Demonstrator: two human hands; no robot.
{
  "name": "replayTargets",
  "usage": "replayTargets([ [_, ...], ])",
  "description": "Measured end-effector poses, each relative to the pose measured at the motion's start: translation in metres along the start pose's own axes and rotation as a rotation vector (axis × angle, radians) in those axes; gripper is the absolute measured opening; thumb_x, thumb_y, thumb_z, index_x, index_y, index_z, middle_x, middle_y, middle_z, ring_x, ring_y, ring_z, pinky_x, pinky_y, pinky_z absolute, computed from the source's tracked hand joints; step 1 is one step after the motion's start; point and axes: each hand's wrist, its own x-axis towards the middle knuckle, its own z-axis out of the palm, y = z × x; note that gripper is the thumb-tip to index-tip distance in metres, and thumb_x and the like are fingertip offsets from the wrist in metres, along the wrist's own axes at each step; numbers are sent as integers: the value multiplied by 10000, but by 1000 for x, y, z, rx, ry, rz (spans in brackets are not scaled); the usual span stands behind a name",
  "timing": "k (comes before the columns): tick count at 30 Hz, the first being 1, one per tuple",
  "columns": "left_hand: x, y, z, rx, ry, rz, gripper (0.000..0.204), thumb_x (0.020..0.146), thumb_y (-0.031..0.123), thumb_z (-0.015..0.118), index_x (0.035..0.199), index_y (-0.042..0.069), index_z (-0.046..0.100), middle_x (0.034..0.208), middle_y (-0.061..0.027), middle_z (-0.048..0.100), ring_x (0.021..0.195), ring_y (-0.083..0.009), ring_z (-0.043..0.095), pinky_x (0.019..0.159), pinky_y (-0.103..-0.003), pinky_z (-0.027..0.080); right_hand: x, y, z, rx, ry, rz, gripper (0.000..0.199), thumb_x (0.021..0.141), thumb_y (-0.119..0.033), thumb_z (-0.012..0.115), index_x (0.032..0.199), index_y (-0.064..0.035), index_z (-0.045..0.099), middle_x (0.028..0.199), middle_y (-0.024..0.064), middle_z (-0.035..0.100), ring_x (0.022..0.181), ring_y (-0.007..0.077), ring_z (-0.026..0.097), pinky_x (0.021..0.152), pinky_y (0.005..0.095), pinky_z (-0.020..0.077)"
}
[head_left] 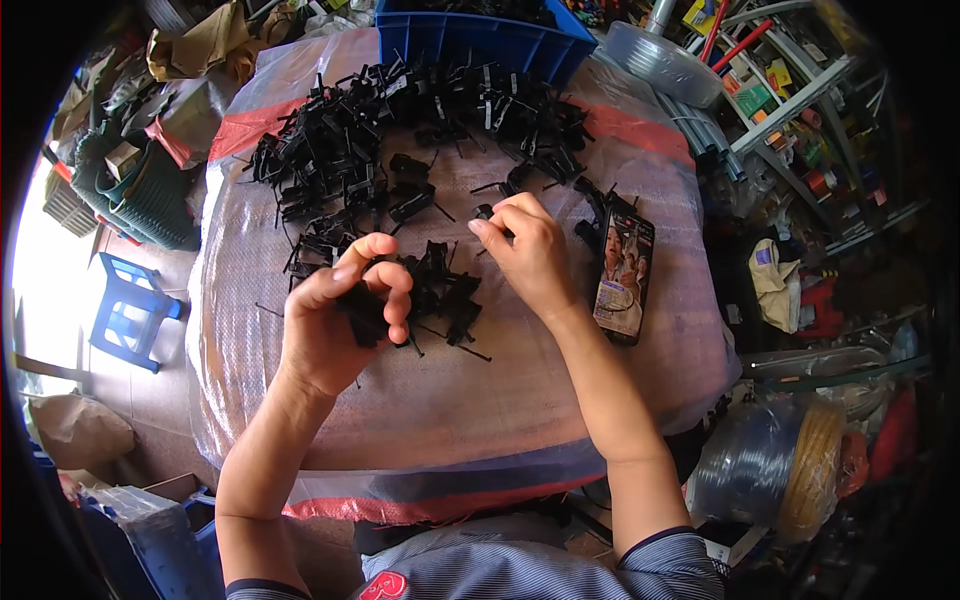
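Left hand point(345, 310), at 8 o'clock on the sheet-covered table point(450, 420), has half-curled fingers; black plastic shows inside the curl, but I cannot tell whether it is gripped or lies beyond. A loose cup there should steady a piece without bending its thin stems. Farther off, toward 2 o'clock, the right hand point(530, 250) pinches a small black piece point(484, 212) between thumb and fingertips. A light tip grip seems best, wrist low, the piece turned clear of its tangled neighbours.

Counting outward: two wrapped coils at 4 o'clock, one dark point(745, 465), one yellow point(808, 470); one blue stool point(135, 310) on the floor at 9; one loose cluster point(455, 300) of black parts by the left hand; one phone point(625, 270) at 3; one heap point(340, 140) of similar parts arching from 10 to 1, too overlapped to count; one blue crate point(430, 40) at 12.
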Motion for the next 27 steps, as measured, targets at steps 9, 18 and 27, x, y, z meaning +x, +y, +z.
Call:
replayTargets([
  [9, -6, -12, 27, 794, 340, 22, 262, 774, 127, 637, 998, -8, 632, 802, -29, 607, 622, -60, 479, 558, -198, 388, -17, -72, -34, 297, -99, -417, 301, 645, 50, 708, 895, -69, 587, 938, 66, 614, 796, 233, 573, 704, 321, 460],
  [18, -6, -14, 25, 811, 398, 89, 234, 756, 96, 665, 975, 14, 654, 779, 0, 604, 649, -45, 486, 593, -188, 400, -20, -69, -30, 1019, -267, 429, 381, 841, -136, 635, 1163, -16, 471, 1011, 71, 583, 907, 110, 549, 807, 246, 459],
  [27, -8, -18, 26, 864, 462, 63, 157, 749, 90, 685, 880, 14, 646, 722, 20, 564, 640, -52, 488, 592, -190, 389, -25, -73, -26, 890, -161, 284, 251, 864, -66, 584, 1098, -4, 519, 928, 56, 584, 835, 94, 558, 744, 233, 497],
])
